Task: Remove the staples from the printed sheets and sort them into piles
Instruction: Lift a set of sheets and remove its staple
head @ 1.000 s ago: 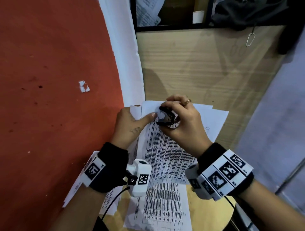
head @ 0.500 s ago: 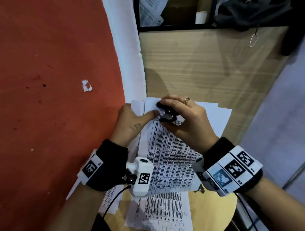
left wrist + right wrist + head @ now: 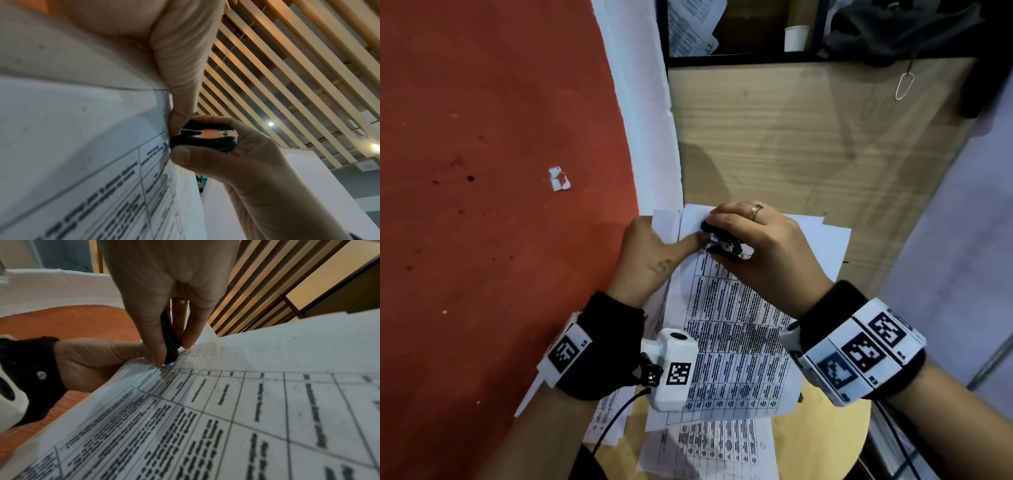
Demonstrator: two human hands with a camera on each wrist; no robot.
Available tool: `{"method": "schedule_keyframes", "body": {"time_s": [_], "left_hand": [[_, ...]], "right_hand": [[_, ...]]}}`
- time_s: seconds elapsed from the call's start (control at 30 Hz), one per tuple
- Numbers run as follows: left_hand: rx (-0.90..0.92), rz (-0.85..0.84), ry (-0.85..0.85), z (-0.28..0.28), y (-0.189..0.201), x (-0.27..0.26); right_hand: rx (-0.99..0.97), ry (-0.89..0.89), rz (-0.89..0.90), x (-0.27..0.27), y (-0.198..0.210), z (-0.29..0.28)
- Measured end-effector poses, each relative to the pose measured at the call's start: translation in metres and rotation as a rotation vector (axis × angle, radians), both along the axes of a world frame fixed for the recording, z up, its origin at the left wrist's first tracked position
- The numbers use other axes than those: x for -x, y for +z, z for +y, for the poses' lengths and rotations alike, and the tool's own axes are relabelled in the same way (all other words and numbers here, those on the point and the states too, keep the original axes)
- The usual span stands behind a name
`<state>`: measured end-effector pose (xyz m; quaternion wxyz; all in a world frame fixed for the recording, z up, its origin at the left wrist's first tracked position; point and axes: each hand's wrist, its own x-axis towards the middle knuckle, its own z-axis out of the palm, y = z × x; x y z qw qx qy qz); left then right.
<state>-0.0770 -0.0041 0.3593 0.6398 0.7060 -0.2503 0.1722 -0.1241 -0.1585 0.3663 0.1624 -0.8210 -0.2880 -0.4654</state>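
Shifted up and away along the page since a second ago: both hands and the raised corner of the sheets, with the staple remover now pressed lower into that corner. Right hand clamped around the small black remover, thumb on one side and fingers curled over the other, its nose buried at the top left corner of the stapled sheets. Left hand pinching that same corner from the left, thumb laid flat on top and pointing straight at the remover's nose, thumb tip touching it in the left wrist view. Held lifted off the round wooden stool, the printed set, its long axis running from the corner back toward the body; more loose printed pages lying beneath it on the stool. Staple itself hidden under the remover and fingertips, so no telling whether hooked or already free. Judged from the grip: mid-extraction, with the pull likely to go away from the left thumb, toward the right hand's side, the left hand bracing the paper against tearing. Right hand nearer the staple and doing the work. Sorting into piles not yet begun for this set.
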Motion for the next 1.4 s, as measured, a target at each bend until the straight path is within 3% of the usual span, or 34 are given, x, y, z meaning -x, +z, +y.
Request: {"method": "schedule_keyframes", "body": {"time_s": [0.43, 0.7, 0.93, 1.2, 1.4], "left_hand": [[0.060, 0.078, -0.159, 0.005, 0.000, -0.005], [0.085, 0.197, -0.269, 0.005, -0.007, -0.012], [0.099, 0.244, -0.225, -0.003, -0.009, -0.017], [0.172, 0.100, -0.113, -0.016, -0.023, -0.022], [0.179, 0.224, -0.097, -0.022, -0.026, -0.031]], "right_hand": [[0.060, 0.012, -0.007, -0.003, 0.005, -0.003], [-0.048, 0.050, 0.059, -0.009, -0.004, -0.004], [-0.331, 0.157, 0.166, -0.011, -0.010, -0.008], [-0.425, 0.140, 0.166, -0.018, -0.017, -0.010], [-0.494, 0.209, 0.210, -0.021, -0.021, -0.012]]}}
